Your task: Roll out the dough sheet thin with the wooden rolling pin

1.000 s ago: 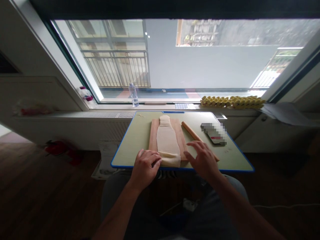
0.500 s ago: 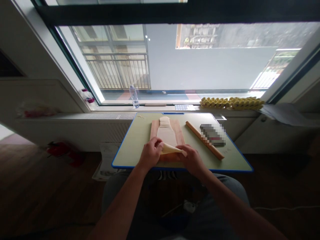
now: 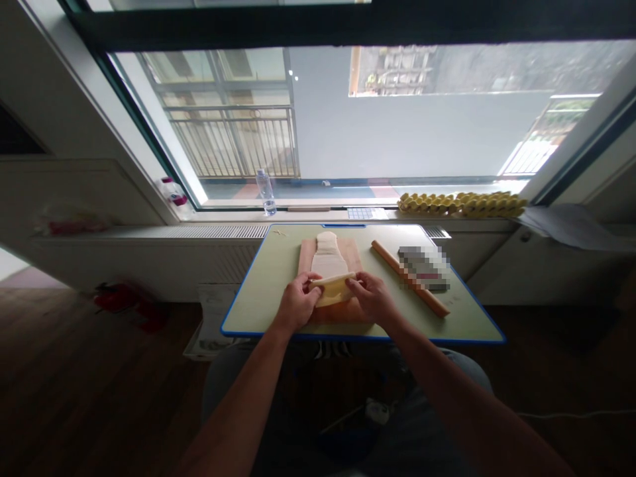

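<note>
A long flat sheet of pale dough [image 3: 328, 262] lies lengthwise on a wooden board [image 3: 305, 254], its far end narrower and rounded. My left hand [image 3: 299, 301] pinches the left corner of the sheet's near end. At the right corner, my right hand [image 3: 370, 295] grips the same edge between thumb and fingers. Between my hands the near end is lifted and folded back, its underside facing me. Bare wood of the board shows below the raised dough. A wooden rolling pin [image 3: 410, 278] rests slantwise to the right of the board.
The small table [image 3: 258, 291] has a blue rim. A blurred-out flat object [image 3: 424, 267] lies beside the rolling pin. On the windowsill are a clear plastic bottle [image 3: 266, 192] and yellow egg trays [image 3: 462, 205]. A red fire extinguisher [image 3: 116, 297] is on the floor at left.
My right hand has moved slightly left and up, bringing the right corner of the dough higher. The near end now spreads as a level fold between both hands.
</note>
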A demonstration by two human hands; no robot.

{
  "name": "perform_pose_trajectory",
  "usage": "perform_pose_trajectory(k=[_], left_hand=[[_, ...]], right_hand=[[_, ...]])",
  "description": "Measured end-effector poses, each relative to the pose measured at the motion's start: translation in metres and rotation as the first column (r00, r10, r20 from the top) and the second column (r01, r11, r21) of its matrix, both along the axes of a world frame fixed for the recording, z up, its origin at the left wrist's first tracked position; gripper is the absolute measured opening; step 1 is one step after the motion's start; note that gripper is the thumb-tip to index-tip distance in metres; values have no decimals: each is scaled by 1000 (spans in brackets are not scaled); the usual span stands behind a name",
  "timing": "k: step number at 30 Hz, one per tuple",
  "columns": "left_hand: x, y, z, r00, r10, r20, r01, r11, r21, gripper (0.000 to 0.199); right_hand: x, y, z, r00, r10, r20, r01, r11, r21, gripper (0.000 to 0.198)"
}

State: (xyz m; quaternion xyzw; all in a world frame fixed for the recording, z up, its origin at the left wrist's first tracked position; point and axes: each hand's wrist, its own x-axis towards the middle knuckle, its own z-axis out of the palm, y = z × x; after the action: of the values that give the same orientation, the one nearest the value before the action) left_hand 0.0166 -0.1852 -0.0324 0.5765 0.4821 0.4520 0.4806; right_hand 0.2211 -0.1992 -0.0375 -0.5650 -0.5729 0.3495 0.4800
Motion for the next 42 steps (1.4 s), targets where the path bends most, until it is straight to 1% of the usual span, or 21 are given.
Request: perform_pose_trajectory(k=[3,9,12,15,18,21,23,26,28,33,36,39,41,42], left_hand=[[-1,-7,6,1000,6,2,-6,1000,18,39],[-1,-29,15,1000,-19,15,20,1000,-21,40],[0,-33,16,1000,-15,5,14,1000,14,37],[2,-30,15,1000,3,-28,-1,998,63,34],[5,-23,12,995,38,-95,-28,994,103,33],[8,-13,8,969,102,-227,-71,988,139,32],[9,-9,7,930,146,-338,-94,982,166,32],[8,-8,9,850,197,-489,-108,973,204,32],[6,-10,10,822,189,-538,-104,977,184,31],[-1,-17,10,843,112,-526,-66,992,104,26],[-2,-21,12,807,97,-583,-53,994,92,21],[-4,-26,14,755,110,-646,-44,992,118,18],[-8,-30,14,754,121,-645,-13,985,171,20],[-11,-32,14,769,109,-630,23,980,198,25]], right_hand=[[-3,-3,2,1000,22,-23,-23,999,-28,32],[-1,-15,5,999,46,0,-46,997,-63,29],[0,-20,5,997,63,-41,-65,996,-55,30],[0,-19,5,997,53,-50,-55,998,-34,30],[0,-15,7,1000,22,-2,-22,1000,-21,28],[-1,-9,9,991,-15,132,22,998,-56,28],[-1,-6,9,963,-28,267,49,996,-74,33],[0,-6,9,910,-48,412,71,997,-41,40],[2,-9,9,901,-45,432,62,998,-25,38],[6,-20,8,918,-1,397,31,997,-69,24],[8,-26,11,913,6,408,32,996,-86,21],[10,-32,12,907,31,420,4,997,-83,22],[12,-36,11,903,66,425,-44,997,-62,27],[12,-37,11,897,82,434,-70,997,-43,31]])
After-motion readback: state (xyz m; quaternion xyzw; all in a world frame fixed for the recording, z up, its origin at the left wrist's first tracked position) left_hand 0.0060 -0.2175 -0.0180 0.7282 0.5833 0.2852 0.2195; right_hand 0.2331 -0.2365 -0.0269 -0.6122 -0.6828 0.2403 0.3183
